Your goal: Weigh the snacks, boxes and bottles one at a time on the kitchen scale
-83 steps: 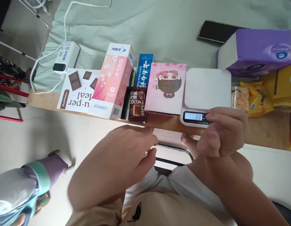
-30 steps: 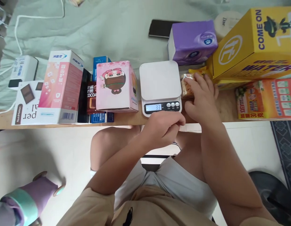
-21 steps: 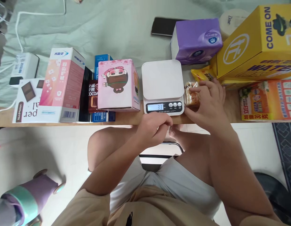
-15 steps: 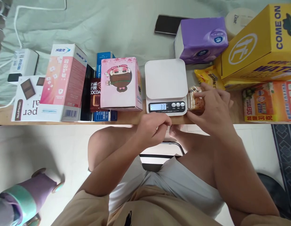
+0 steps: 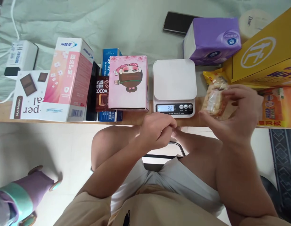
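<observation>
Snack packet (image 5: 214, 99), a clear wrapper with a pale crumbly cake inside, sits lifted off the tabletop (image 5: 136, 118) in the right hand (image 5: 232, 117), just right of the scale (image 5: 175, 86). The right fingers (image 5: 239, 94) curl over its far side with the thumb under its near edge, so it is pinched broadside and tilted, wrapper face toward the camera, probably to keep it clear of the other goods. Nearer the body, the left hand (image 5: 157, 130) hangs at the tabletop's front edge below the scale's display, its fingers curled into a loose fist and holding nothing that I can see.

The scale stands at the front edge with its white platform bare and its display lit, digits facing the person so they can be read from the seat. Left of it, a pink cartoon box (image 5: 129, 83) stands upright, then a cocoa packet (image 5: 102, 95), a tall pink-and-white carton (image 5: 70, 80) and a white chocolate-bar box (image 5: 30, 94), all packed side by side along the edge. Right of the held packet lie a yellow bag (image 5: 212, 75) and an orange box (image 5: 279, 106). Farther back rest a purple tissue pack (image 5: 212, 39), a yellow carton (image 5: 265, 59) and a dark phone (image 5: 178, 22) on the green sheet (image 5: 126, 25).
</observation>
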Demonstrator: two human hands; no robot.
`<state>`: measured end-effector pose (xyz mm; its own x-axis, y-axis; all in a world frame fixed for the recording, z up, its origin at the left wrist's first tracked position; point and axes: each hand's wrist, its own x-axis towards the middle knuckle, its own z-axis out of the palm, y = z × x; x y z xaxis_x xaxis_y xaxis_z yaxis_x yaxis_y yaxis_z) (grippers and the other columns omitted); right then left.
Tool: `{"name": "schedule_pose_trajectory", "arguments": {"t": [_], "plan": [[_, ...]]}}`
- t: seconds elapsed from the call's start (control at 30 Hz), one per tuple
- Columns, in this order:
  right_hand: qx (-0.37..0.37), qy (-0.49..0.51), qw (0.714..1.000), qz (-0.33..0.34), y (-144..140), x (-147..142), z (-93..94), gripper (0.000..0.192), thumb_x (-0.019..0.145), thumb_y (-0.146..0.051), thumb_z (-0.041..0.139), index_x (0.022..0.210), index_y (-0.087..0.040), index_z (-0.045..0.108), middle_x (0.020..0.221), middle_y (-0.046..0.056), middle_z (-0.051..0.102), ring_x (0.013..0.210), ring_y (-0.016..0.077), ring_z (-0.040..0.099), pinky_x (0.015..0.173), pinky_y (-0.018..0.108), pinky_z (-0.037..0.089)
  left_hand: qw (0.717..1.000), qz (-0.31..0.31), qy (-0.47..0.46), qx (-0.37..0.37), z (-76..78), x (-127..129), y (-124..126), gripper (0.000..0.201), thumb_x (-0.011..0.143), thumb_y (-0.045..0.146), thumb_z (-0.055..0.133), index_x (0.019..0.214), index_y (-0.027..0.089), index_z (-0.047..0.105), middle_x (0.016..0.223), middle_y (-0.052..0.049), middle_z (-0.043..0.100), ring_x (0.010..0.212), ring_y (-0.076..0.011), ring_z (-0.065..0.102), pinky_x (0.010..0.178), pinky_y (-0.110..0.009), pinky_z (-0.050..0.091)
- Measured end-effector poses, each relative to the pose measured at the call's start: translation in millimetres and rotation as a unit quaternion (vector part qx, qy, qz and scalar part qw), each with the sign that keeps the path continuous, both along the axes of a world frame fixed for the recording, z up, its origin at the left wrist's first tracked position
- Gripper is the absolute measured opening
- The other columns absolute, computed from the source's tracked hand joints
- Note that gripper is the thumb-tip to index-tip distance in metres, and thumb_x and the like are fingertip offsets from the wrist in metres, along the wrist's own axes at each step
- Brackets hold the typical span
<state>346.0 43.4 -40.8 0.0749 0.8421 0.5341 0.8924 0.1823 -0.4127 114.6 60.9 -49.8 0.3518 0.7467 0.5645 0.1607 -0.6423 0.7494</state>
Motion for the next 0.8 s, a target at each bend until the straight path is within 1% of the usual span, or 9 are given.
{"name": "schedule_pose_trajectory", "arguments": {"t": [0.07,0.17,0.27,0.37,0.47,0.57,0.67,0.7,0.8], "plan": [[0.034,0.005,0.999,0.000,9.7,-16.2,5.6,0.054,0.075,-0.053,0.077,0.118,-0.028,0.056,0.121,0.011,0.064,0.119,0.0353,0.063,0.104,0.058,0.048,1.000,-0.002,-0.005,0.003,0.7,-0.6,-0.1,0.025,0.074,-0.003,0.044,0.071,0.020,0.054,0.058,0.005,0.064,0.050,-0.0090,0.051,0.055,-0.023,0.042],[0.033,-0.009,0.999,0.030,33.3,-43.6,11.0,0.052,0.077,-0.050,0.075,0.119,-0.026,0.057,0.128,0.011,0.063,0.125,0.0335,0.060,0.113,0.057,0.045,1.000,0.020,0.002,0.010,0.6,0.3,0.5,0.025,0.076,-0.003,0.045,0.074,0.021,0.054,0.062,0.004,0.066,0.054,-0.0107,0.054,0.059,-0.025,0.044],[-0.037,-0.037,0.997,0.062,52.2,-59.8,10.8,0.049,0.078,-0.044,0.073,0.122,-0.027,0.060,0.136,0.011,0.061,0.132,0.0332,0.055,0.117,0.056,0.043,0.997,0.069,0.002,0.032,-2.7,2.9,1.8,0.025,0.078,-0.001,0.045,0.084,0.021,0.055,0.071,0.000,0.066,0.067,-0.0148,0.058,0.065,-0.028,0.049],[-0.095,-0.056,0.989,0.095,54.0,-58.5,5.0,0.047,0.084,-0.044,0.068,0.128,-0.029,0.060,0.149,0.011,0.056,0.141,0.0341,0.051,0.119,0.057,0.041,0.994,0.092,-0.012,0.057,-8.1,6.2,3.2,0.028,0.079,0.001,0.047,0.095,0.021,0.056,0.087,-0.005,0.067,0.083,-0.0185,0.062,0.076,-0.032,0.056],[-0.016,-0.005,0.995,0.096,44.5,-45.2,-7.0,0.045,0.093,-0.051,0.053,0.133,-0.029,0.054,0.152,0.010,0.053,0.145,0.0334,0.051,0.118,0.059,0.043,0.991,0.099,-0.040,0.078,-12.5,9.3,4.4,0.023,0.083,0.008,0.053,0.102,0.020,0.057,0.096,-0.009,0.066,0.097,-0.0213,0.066,0.088,-0.037,0.060],[0.046,0.082,0.995,0.042,36.4,-31.1,-21.8,0.037,0.100,-0.043,0.036,0.128,-0.028,0.054,0.144,0.009,0.060,0.138,0.0291,0.060,0.106,0.052,0.052,0.988,0.100,-0.071,0.091,-14.3,11.1,4.8,0.019,0.086,0.019,0.055,0.105,0.020,0.056,0.099,-0.010,0.065,0.106,-0.0242,0.067,0.094,-0.041,0.061],[0.069,0.119,0.990,0.022,34.9,-25.1,-32.7,0.032,0.098,-0.040,0.038,0.121,-0.027,0.056,0.137,0.009,0.066,0.129,0.0272,0.066,0.096,0.046,0.055,0.985,0.101,-0.095,0.105,-16.1,10.9,2.8,0.016,0.092,0.033,0.050,0.103,0.022,0.056,0.094,-0.009,0.065,0.102,-0.0247,0.069,0.087,-0.042,0.062],[0.070,0.120,0.990,0.022,35.3,-25.5,-34.6,0.030,0.098,-0.041,0.039,0.120,-0.028,0.056,0.136,0.009,0.066,0.128,0.0266,0.066,0.096,0.045,0.055,0.983,0.106,-0.104,0.111,-17.3,10.6,1.1,0.021,0.095,0.040,0.046,0.101,0.023,0.056,0.091,-0.008,0.065,0.098,-0.0249,0.069,0.084,-0.043,0.062],[0.072,0.114,0.991,0.024,36.4,-32.1,-35.2,0.028,0.099,-0.039,0.038,0.118,-0.028,0.055,0.131,0.009,0.066,0.127,0.0248,0.065,0.099,0.045,0.055,0.982,0.129,-0.100,0.096,-21.6,10.0,-5.8,0.054,0.099,0.066,0.021,0.087,0.025,0.053,0.078,-0.007,0.060,0.086,-0.0261,0.066,0.076,-0.047,0.058]]}}
